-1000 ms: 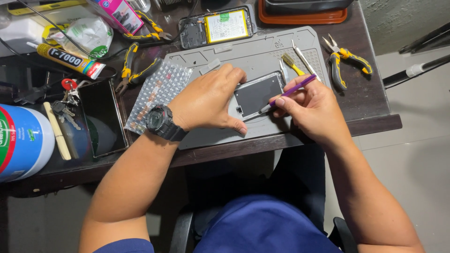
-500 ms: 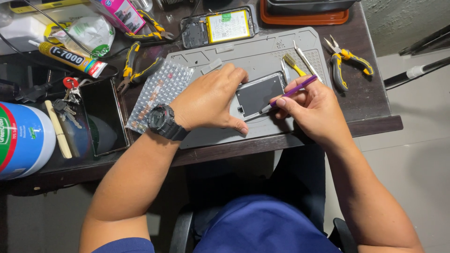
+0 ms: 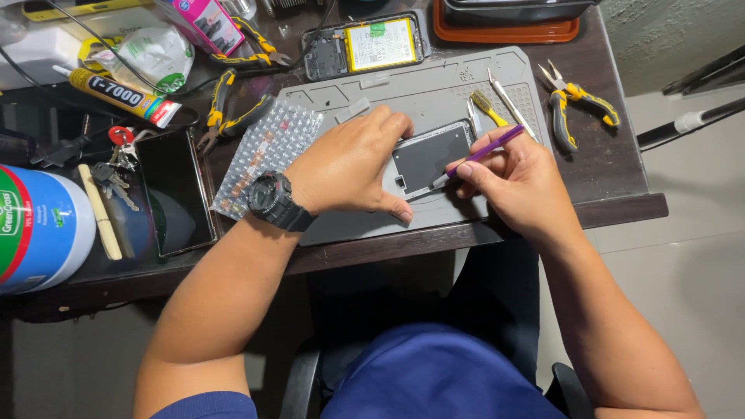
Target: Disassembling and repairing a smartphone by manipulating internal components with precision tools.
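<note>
A dark phone back panel (image 3: 431, 157) lies on the grey work mat (image 3: 434, 93). My left hand (image 3: 353, 164), with a black watch on the wrist, presses down on the panel's left edge and holds it steady. My right hand (image 3: 520, 182) grips a thin purple tool (image 3: 485, 153) like a pen. Its tip touches the panel's lower right edge.
An opened phone with a yellow battery (image 3: 365, 45) lies at the back of the mat. Yellow-handled pliers (image 3: 570, 105), tweezers (image 3: 508, 97), a bubble-wrap sheet (image 3: 268, 151), a glue tube (image 3: 116, 93), keys (image 3: 116, 155), a dark phone screen (image 3: 174, 190) and a blue-and-white container (image 3: 39, 225) surround the mat.
Both hands stay on the panel. The purple tool's tip has shifted slightly along the panel's edge.
</note>
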